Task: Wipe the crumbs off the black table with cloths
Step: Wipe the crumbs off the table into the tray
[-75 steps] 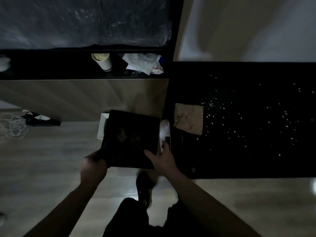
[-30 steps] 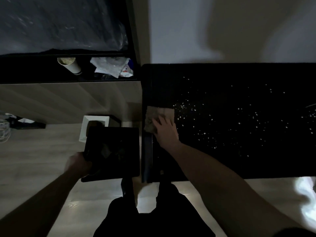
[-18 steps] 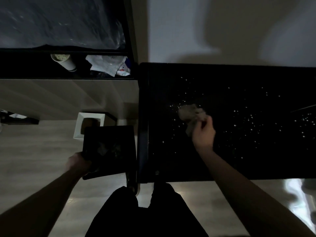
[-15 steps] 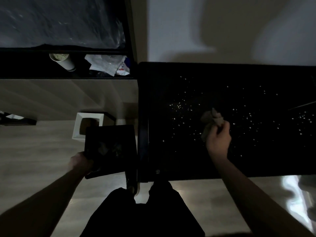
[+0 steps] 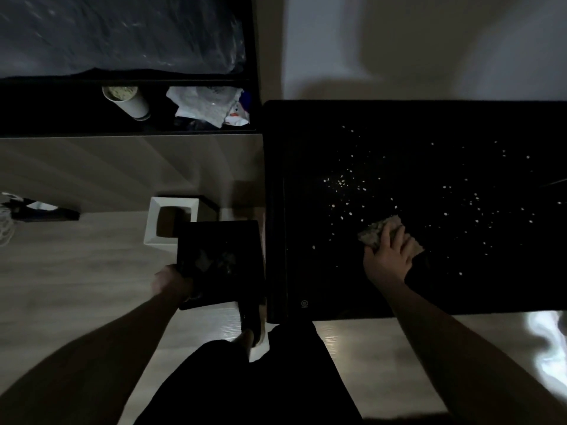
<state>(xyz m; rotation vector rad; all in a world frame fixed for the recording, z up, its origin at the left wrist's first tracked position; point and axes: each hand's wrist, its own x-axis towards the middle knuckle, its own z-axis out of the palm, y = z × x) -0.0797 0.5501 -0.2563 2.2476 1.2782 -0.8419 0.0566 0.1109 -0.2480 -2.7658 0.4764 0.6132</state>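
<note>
Right hand (image 5: 388, 259) presses flat on the cloth (image 5: 377, 230), well inside the tabletop's (image 5: 399, 124) edges; left hand (image 5: 171, 282) grips a tray (image 5: 221, 262) beside it.

Both arms reach forward. The left hand (image 5: 171, 282) curls round the corner of a dark tray (image 5: 221, 259); the right hand (image 5: 388, 256) presses flat, fingers spread, on a cloth (image 5: 374, 232).

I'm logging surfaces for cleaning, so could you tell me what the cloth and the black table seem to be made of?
The cloth looks like matte, tan fabric: it lies crumpled under the right hand. The black table looks hard and smooth, perhaps laminate or glass; the dim light leaves that open.
</note>
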